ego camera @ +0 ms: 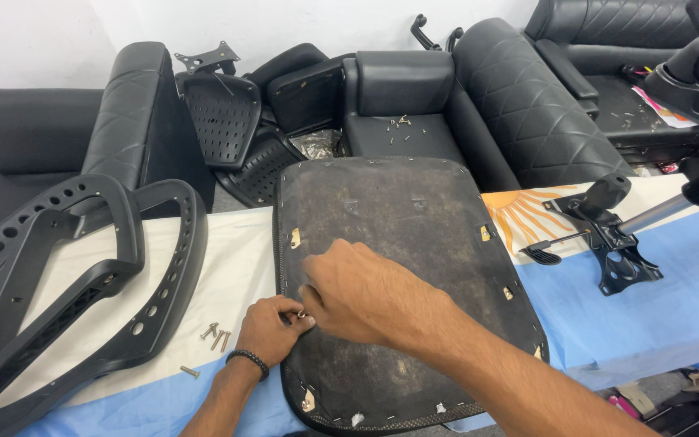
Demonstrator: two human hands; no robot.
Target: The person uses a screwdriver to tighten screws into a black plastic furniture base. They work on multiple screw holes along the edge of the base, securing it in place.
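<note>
An upturned black chair seat pad [402, 243] lies on a cloth-covered table, its dark fabric underside facing up. My left hand [269, 330], with a black band on the wrist, pinches a small metal screw [301, 315] at the pad's left edge. My right hand [357, 291] reaches across the pad and its fingertips meet the same screw. Several loose screws [214, 334] lie on the cloth just left of my left hand.
A black perforated chair back frame [66, 275] lies at the left. A chair tilt mechanism with lever [608, 243] sits at the right. Black sofas [519, 105], mesh chair parts [224, 121] and a white, blue and sun-printed cloth [649, 307] surround the work area.
</note>
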